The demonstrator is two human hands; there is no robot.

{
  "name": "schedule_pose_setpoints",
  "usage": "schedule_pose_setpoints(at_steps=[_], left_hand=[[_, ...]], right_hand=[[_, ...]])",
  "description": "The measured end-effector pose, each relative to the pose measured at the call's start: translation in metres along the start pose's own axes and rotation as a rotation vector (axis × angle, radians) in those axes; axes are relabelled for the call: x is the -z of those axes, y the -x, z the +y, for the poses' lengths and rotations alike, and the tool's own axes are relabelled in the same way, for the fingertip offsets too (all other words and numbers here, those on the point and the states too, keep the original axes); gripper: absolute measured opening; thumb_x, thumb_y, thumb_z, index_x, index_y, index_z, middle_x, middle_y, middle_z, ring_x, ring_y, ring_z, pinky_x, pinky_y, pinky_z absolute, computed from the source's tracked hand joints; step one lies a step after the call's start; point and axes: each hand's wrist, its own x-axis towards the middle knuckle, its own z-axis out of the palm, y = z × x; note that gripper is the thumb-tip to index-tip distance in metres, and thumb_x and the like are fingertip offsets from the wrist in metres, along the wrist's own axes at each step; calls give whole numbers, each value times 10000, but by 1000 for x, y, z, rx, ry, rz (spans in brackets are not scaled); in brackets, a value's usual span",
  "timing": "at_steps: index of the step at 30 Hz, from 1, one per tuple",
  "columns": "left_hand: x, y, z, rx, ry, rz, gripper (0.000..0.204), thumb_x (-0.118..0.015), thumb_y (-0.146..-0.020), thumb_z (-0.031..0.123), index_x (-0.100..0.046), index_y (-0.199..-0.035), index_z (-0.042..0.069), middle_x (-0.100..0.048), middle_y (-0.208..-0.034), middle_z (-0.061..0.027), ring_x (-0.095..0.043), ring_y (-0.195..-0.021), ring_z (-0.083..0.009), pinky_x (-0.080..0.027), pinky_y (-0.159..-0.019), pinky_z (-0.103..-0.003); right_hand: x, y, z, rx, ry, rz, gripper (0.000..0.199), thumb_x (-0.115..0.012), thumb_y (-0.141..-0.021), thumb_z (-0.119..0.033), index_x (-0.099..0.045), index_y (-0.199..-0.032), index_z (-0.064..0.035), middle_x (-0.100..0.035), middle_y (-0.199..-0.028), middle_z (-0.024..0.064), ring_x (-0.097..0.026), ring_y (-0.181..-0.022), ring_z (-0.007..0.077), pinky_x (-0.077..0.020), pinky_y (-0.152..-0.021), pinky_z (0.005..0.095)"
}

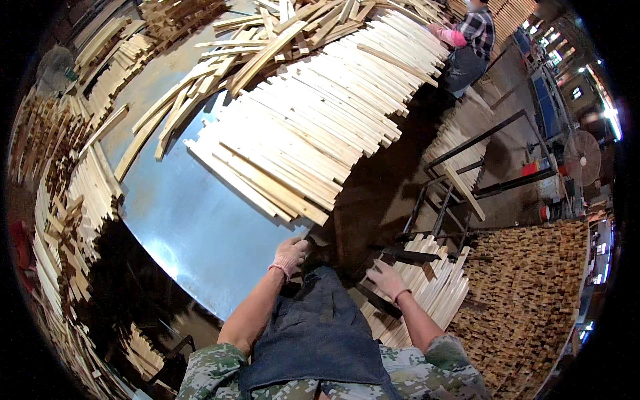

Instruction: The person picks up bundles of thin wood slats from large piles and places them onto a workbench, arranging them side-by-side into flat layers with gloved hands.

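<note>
My left hand (291, 255), in a pale glove with a pink cuff, is at the near corner of a smooth metal table (193, 220). Its fingers are curled, and their tips and anything within them are hidden. My right hand (387, 279), gloved too, is over a black metal frame (415, 257) with its fingers apart and nothing visible in them. Below it lies a stack of pale wooden strips (437, 293). Ahead, a long row of similar wooden strips (300, 127) lies side by side across the table; a few loose ones rest on top at the near end.
A jumbled heap of strips (267, 50) covers the table's far side. Stacked wood (93, 187) lines the left. At right stand a large wall of stacked wood ends (527, 300) and a fan (582, 159). Another person (472, 43) works at the row's far end.
</note>
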Motion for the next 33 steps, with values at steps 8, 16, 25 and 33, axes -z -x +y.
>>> schedule_pose_setpoints(at_steps=[8, 16, 25, 33], left_hand=[[-95, -66, 34, 27, -117, 395, 329, -714, -889, 287, -575, -688, 67, -572, -674, -60, -546, -557, -182, -457, -510, -369], [-148, -47, 122, 34, -1198, 730, 509, -749, -858, 447, -617, -892, -43, -680, -844, -221, -699, -785, -355, -558, -733, -437], [-136, -74, 126, -170, -863, 1005, 710, -773, -824, 494, -560, -1190, -76, -699, -983, -310, -693, -973, -476, -541, -884, -512], [-91, -33, 147, -302, -731, 1027, 600, -800, -825, 366, -596, -1190, -64, -722, -1018, -230, -713, -950, -324, -557, -885, -425]], right_hand=[[53, -230, -42, -15, -1512, -226, 283, -594, -1072, -315, -470, -837, -218, -443, -735, -100, -431, -612, 52, -319, -532, 249], [128, -367, -93, -232, -1389, 257, 601, -609, -1019, -562, -497, -1407, -117, -540, -1316, 98, -572, -1053, 266, -551, -873, 464], [127, -384, -103, -208, -1310, 258, 700, -602, -1025, -562, -467, -1465, -35, -594, -1326, 155, -642, -1111, 284, -588, -886, 479], [91, -340, -130, -278, -1406, 167, 541, -626, -1029, -519, -575, -1314, -62, -657, -1129, 132, -669, -848, 271, -627, -730, 457]])
